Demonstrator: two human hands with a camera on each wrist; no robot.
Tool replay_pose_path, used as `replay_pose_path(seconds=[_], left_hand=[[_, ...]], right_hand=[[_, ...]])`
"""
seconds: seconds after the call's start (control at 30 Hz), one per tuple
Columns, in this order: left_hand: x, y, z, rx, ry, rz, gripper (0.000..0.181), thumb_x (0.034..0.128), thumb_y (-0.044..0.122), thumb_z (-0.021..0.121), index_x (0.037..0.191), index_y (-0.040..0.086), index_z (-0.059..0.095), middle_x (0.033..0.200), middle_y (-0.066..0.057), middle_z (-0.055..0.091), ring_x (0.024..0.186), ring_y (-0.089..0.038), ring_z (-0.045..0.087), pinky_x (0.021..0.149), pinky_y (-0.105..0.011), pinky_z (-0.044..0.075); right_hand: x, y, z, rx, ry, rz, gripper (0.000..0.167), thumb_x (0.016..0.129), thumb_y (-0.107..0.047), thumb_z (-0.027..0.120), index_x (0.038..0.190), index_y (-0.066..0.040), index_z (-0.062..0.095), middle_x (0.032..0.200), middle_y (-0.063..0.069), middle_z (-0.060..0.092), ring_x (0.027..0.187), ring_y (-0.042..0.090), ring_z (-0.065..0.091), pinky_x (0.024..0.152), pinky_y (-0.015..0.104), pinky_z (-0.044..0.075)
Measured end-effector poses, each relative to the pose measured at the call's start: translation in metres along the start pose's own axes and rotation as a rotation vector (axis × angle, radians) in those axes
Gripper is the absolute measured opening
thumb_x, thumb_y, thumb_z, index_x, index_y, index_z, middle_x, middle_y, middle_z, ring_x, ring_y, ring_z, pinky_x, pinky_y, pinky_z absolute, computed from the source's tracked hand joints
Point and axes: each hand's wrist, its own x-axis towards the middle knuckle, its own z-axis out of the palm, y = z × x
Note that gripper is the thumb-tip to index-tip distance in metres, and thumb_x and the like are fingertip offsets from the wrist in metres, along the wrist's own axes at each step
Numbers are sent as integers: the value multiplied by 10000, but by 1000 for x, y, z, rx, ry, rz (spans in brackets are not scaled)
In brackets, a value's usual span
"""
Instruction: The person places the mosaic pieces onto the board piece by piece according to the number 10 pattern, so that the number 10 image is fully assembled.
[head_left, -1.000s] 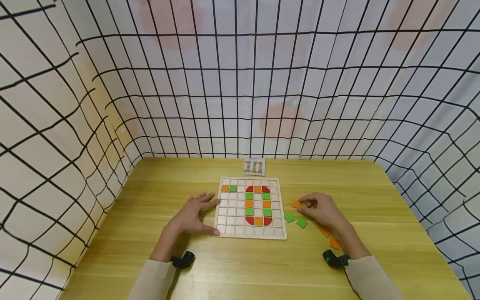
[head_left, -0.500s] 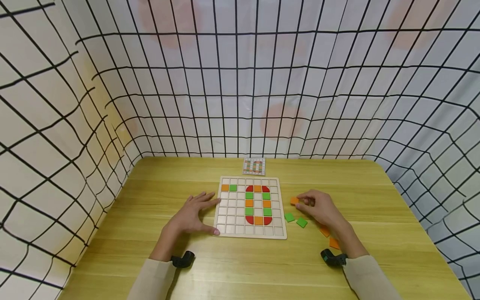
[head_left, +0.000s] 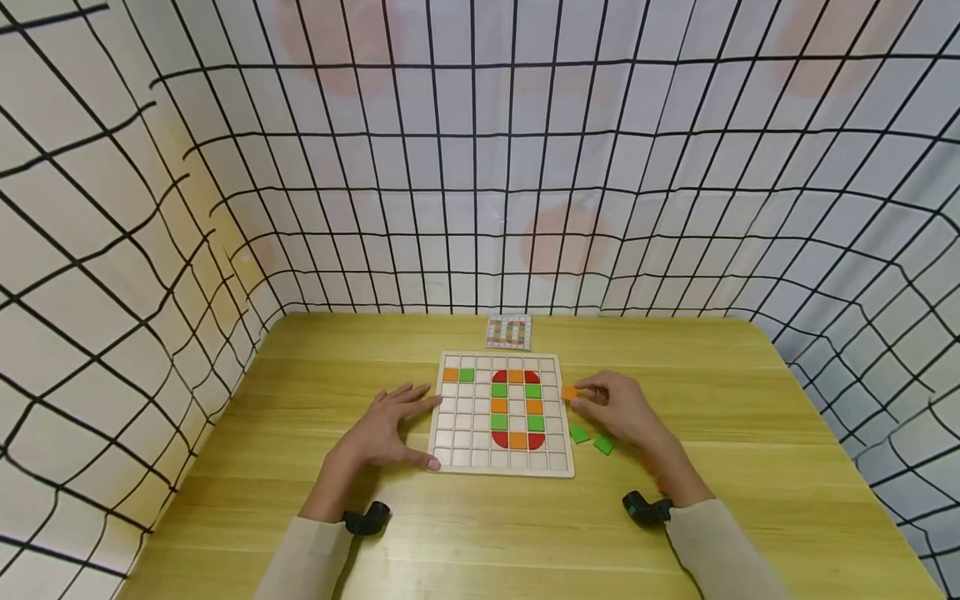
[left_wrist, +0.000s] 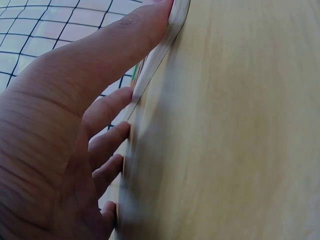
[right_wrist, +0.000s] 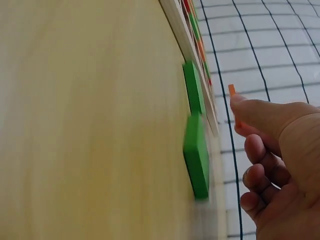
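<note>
My right hand (head_left: 618,408) pinches an orange square tile (head_left: 570,392) between thumb and fingertips, by the right edge of the wooden grid board (head_left: 457,435). In the right wrist view that orange tile (right_wrist: 231,90) is held up off the table. My left hand (head_left: 384,429) is spread along the board's left side, thumb and index finger touching its edge. On the board, red rounded corners with orange and green squares form a ring; one orange tile (head_left: 450,375) and one green tile (head_left: 467,375) sit at upper left.
Two loose green tiles (head_left: 579,434) lie right of the board, below my right hand. Orange tiles are mostly hidden under the right forearm. Behind the board lies a small pattern card (head_left: 508,332). A black-lined grid wall (head_left: 480,192) rises at the table's back edge.
My right hand has lifted the orange tile and carried it left and slightly away, to the board's edge. My left hand has stayed in place.
</note>
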Motion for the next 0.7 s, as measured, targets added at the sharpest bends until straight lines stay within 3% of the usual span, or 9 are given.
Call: replay_pose_path(seconds=[0.4,0.7], left_hand=[[-1,0,0,0,-2,-8,1056,646,692,872,1545,286,494,1683,-66,337,1577,-396,226,1242,-711,105],[1,1,0,-3,-6,-16,1051,648,703,864,1544,295,495,1684,-59,334,1581,-391,219,1247,-704,99]], right_hand=[[25,-39,31,65,-20,-73,275,928,-252,789,1146,-83,782,846,-8,585,697,163,449,619,266,377],[41,-64,57,93,-52,-112,283,928,-263,791,1148,-86,778,827,-12,571,765,161,484,679,283,409]])
